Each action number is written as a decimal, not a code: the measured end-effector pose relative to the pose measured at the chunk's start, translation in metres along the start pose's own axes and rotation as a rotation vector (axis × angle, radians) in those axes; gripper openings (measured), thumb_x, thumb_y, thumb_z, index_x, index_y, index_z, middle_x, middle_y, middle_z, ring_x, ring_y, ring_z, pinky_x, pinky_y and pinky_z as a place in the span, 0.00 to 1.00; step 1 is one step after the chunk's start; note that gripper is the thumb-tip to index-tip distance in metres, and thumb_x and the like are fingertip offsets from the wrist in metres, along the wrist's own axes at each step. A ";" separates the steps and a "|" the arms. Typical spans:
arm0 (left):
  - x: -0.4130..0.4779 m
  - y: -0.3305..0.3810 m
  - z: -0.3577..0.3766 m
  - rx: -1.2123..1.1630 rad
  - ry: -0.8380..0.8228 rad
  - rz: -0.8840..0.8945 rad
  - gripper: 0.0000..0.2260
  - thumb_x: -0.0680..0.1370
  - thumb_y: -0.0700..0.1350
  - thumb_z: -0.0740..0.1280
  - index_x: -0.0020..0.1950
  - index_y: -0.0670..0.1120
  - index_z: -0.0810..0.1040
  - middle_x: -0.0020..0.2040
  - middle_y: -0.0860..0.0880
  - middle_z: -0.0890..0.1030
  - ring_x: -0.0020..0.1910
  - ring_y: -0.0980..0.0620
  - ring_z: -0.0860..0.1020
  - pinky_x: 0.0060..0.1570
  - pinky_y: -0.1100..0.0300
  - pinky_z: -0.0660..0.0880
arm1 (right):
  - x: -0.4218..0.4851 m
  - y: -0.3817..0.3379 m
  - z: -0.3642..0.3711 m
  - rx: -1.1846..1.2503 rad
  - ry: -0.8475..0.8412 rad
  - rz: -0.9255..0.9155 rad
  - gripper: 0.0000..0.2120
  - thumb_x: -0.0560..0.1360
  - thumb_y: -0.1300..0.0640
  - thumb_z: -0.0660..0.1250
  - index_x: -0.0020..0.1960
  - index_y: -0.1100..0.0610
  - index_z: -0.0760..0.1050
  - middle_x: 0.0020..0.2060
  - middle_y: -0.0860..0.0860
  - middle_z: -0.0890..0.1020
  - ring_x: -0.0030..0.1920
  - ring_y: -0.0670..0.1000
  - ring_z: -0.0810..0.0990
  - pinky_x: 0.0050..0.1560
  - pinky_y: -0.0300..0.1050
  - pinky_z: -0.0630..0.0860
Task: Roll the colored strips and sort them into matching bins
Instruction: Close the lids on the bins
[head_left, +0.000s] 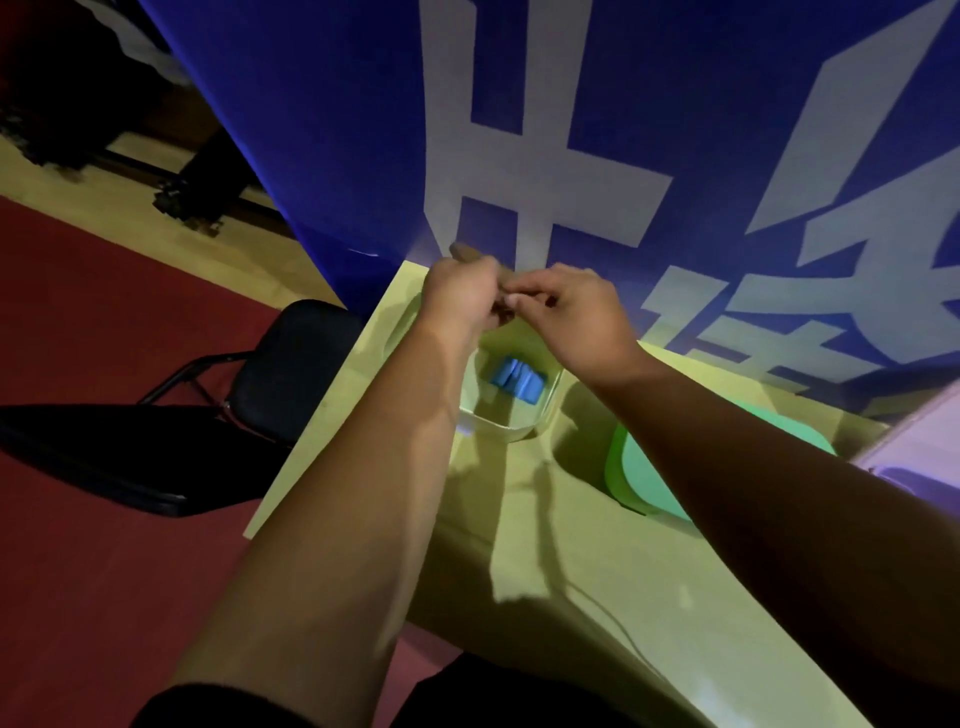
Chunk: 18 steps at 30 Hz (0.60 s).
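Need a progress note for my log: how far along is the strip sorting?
Done: a few blue rolls lie in the clear bin. In hand: the left hand and right hand both hold a brownish strip above that bin, apparently rolling it. Left: that strip is not yet binned; the green container on the right shows no rolls from here.

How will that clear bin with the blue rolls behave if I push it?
Probably light: the clear bin looks thin-walled and holds only a few blue rolls. It should slide easily on the smooth table, and seems unlikely to tip, given its broad base. Left hand and right hand pinch a strip above it.
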<state>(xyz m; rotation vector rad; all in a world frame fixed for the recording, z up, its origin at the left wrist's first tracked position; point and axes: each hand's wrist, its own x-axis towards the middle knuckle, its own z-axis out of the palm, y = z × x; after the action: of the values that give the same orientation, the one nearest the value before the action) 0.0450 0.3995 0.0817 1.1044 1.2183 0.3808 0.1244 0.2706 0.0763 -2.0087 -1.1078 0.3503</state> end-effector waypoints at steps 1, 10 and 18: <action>0.003 -0.004 -0.008 -0.022 0.033 -0.021 0.10 0.82 0.37 0.64 0.63 0.39 0.78 0.55 0.37 0.85 0.48 0.40 0.86 0.48 0.44 0.87 | -0.004 -0.001 -0.002 -0.016 -0.020 0.018 0.09 0.83 0.50 0.71 0.59 0.48 0.88 0.46 0.39 0.82 0.52 0.50 0.79 0.58 0.47 0.73; 0.011 -0.038 -0.083 -0.139 0.038 -0.065 0.18 0.87 0.37 0.62 0.75 0.49 0.75 0.64 0.46 0.83 0.59 0.43 0.84 0.59 0.42 0.85 | -0.019 0.017 0.007 -0.006 -0.045 0.667 0.35 0.81 0.45 0.72 0.81 0.56 0.62 0.73 0.58 0.73 0.70 0.62 0.77 0.68 0.55 0.75; 0.024 -0.083 -0.114 0.589 0.278 0.190 0.09 0.84 0.50 0.68 0.60 0.48 0.84 0.63 0.44 0.79 0.61 0.40 0.80 0.62 0.43 0.81 | -0.041 0.014 0.036 -0.167 -0.064 0.632 0.26 0.83 0.50 0.70 0.73 0.64 0.70 0.66 0.60 0.79 0.64 0.62 0.81 0.56 0.47 0.75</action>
<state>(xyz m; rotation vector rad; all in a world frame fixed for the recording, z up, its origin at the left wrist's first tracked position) -0.0718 0.4321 0.0063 1.7245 1.5268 0.3344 0.0889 0.2521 0.0371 -2.4847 -0.5212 0.6627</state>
